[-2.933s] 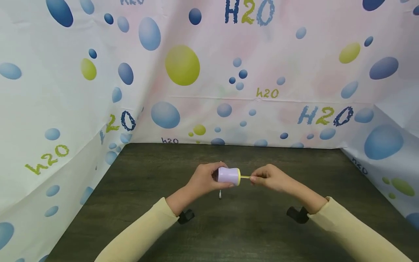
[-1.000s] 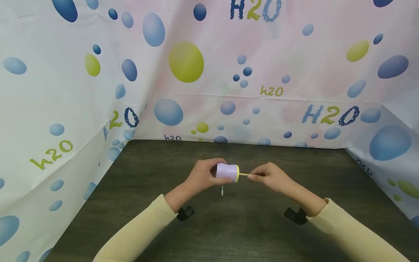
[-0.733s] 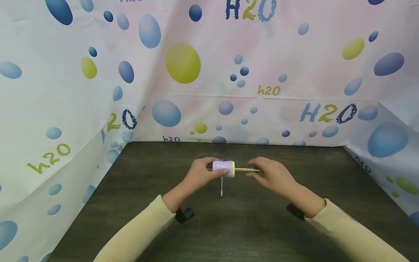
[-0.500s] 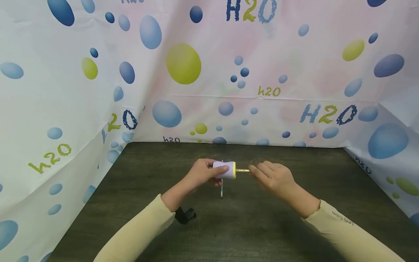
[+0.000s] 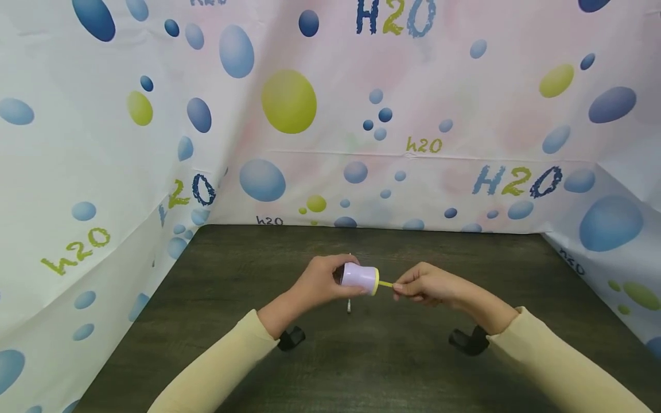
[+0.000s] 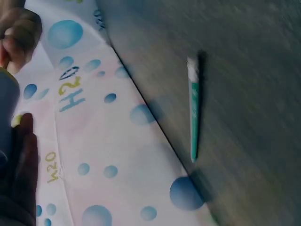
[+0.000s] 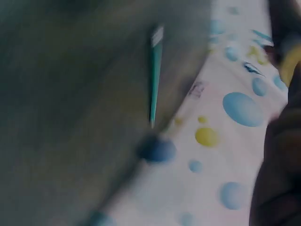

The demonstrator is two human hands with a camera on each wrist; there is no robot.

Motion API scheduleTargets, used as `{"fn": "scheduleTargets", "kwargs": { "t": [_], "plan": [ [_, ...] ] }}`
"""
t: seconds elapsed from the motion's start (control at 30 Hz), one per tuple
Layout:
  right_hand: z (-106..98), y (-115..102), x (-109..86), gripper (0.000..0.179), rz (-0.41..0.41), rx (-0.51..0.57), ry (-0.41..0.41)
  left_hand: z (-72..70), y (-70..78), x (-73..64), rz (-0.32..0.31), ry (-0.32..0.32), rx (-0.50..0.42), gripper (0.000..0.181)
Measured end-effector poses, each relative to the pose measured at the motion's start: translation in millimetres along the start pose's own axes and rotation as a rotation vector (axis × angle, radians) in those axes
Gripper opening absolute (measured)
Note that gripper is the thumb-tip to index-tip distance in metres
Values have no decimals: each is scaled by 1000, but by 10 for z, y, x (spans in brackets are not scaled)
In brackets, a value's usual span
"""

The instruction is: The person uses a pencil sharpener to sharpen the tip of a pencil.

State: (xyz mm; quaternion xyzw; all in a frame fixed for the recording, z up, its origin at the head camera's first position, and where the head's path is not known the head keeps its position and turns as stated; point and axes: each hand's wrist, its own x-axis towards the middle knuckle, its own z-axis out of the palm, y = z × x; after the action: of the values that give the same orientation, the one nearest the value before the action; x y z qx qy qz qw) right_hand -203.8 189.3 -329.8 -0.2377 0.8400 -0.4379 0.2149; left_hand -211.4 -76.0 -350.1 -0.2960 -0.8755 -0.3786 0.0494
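Note:
Held on its side above the table is a lilac pencil sharpener (image 5: 360, 278) with a yellow rim. My left hand (image 5: 316, 282) grips it, thumb along the near side and fingers over the far side. A yellow pencil (image 5: 385, 284) enters the rimmed end, its inner part hidden. Its outer end is pinched by the thumb and fingers of my right hand (image 5: 432, 285). Beneath the sharpener a green pencil (image 6: 194, 113) with a white end lies on the table; the head view shows mostly that end. The wrist views catch the sharpener only at their edges.
The dark wooden table (image 5: 361, 367) runs back to a printed cloth (image 5: 310, 172) with blue and green spots, which also rises on the left and right. Black straps (image 5: 292, 339) are around both wrists.
My right hand loosened on the yellow pencil, rolled over it, then turned back and pinches it again. The sharpener shifted slightly right and nearer, its rimmed end now tipped a little toward me.

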Motion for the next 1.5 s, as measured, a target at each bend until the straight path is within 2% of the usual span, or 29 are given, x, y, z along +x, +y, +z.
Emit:
{"fn": "scheduleTargets", "kwargs": {
  "t": [0.03,0.07,0.17,0.23,0.27,0.33,0.4,0.43,0.5,0.57,0.6,0.67,0.7,0.73,0.8,0.9,0.93,1.0,1.03,1.1,1.13,1.2,1.27,1.33,1.4,1.43,1.5],
  "plan": [
    [16,-1,-2,33,-33,-83,29,3,-2,3,-48,2,-32,43],
    [45,1,-5,32,-96,-225,96,9,-9,10,-109,-2,-94,44],
    [157,28,-5,41,-283,-724,415,15,-21,49,-285,-8,-306,44],
    [207,73,25,50,-430,-960,621,10,-31,77,-359,-23,-427,42],
    [217,100,46,53,-519,-1031,698,4,-35,87,-387,-36,-483,40],
    [209,156,96,52,-719,-1125,818,-15,-35,96,-419,-62,-534,38],
    [183,200,148,40,-918,-1183,918,-29,-32,92,-449,-95,-569,38],
    [170,214,167,35,-986,-1205,951,-30,-30,89,-457,-111,-582,38],
    [148,227,196,31,-1062,-1208,982,-25,-23,75,-454,-129,-583,38],
    [135,225,205,34,-1068,-1165,970,-1,-13,67,-440,-126,-583,37],
    [131,225,202,38,-1044,-1143,948,17,-9,63,-422,-115,-570,37],
    [128,220,181,46,-968,-1065,874,56,-10,51,-376,-74,-496,38],
    [132,210,160,43,-910,-1016,824,78,-11,46,-350,-55,-453,39],
    [136,188,130,39,-819,-951,747,98,-15,37,-313,-37,-393,40],
    [141,128,73,30,-584,-764,552,131,-30,9,-224,-1,-253,41],
    [108,62,15,20,-245,-386,235,143,-43,-45,-45,15,-68,41],
    [87,50,10,24,-149,-265,147,140,-45,-64,11,15,-22,41],
    [55,47,11,29,-53,-97,35,129,-40,-87,89,12,29,40],
    [50,51,6,30,-47,-69,15,121,-32,-92,91,9,26,41],
    [76,32,-19,33,-82,-170,66,103,-18,-84,18,4,-39,41],
    [105,22,-32,37,-134,-290,134,95,-14,-71,-41,1,-97,41],
    [167,29,-48,48,-290,-601,334,73,-8,-29,-175,-16,-261,41],
    [210,53,-34,57,-474,-903,569,45,-14,15,-292,-40,-427,41],
    [224,96,5,57,-681,-1108,767,10,-21,46,-375,-73,-556,40],
    [210,140,42,45,-865,-1224,876,-28,-26,56,-417,-112,-605,40],
    [198,160,57,37,-939,-1263,906,-41,-30,53,-434,-130,-612,40],
    [178,197,78,29,-1047,-1325,946,-57,-23,38,-454,-165,-610,39]
  ]
}}
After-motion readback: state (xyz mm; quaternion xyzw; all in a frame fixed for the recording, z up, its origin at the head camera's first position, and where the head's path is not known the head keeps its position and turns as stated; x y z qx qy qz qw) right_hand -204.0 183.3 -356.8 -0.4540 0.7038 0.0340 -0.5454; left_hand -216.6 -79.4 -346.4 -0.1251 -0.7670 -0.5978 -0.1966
